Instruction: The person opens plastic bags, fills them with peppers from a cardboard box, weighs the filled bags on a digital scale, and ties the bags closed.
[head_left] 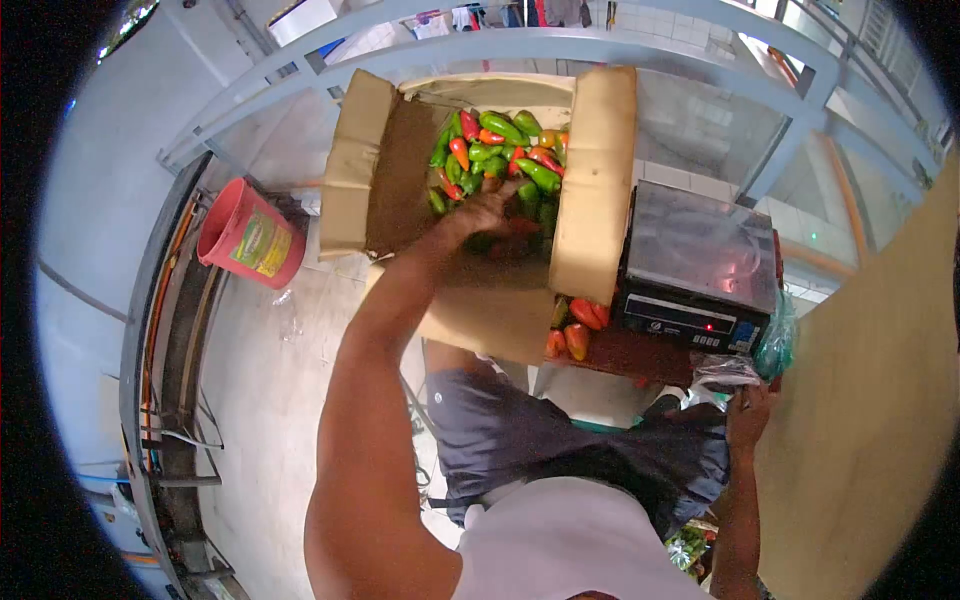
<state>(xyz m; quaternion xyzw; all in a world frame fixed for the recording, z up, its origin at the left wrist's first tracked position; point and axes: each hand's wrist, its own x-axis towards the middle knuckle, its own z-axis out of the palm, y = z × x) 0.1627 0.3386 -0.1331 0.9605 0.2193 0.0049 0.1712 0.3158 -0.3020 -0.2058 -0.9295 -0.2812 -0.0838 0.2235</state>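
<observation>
A cardboard box (345,170) with its flaps spread holds many green, red and orange peppers (485,155). My left hand (488,208) reaches over the near flap into this box, its fingers curled down among the peppers. What lies under those fingers is hidden. My right hand (748,408) is closed on the edge of a clear plastic bag (724,370), low at the front right corner of a black digital scale (700,260). Several loose red and orange peppers (577,340) lie between the box and the scale.
A red bucket (255,235) stands at the left near a long dark rack (175,320). Greenish plastic bags (778,335) hang right of the scale. A large tan board (870,400) rises on the right. Blue-grey metal rails (560,55) run behind the box.
</observation>
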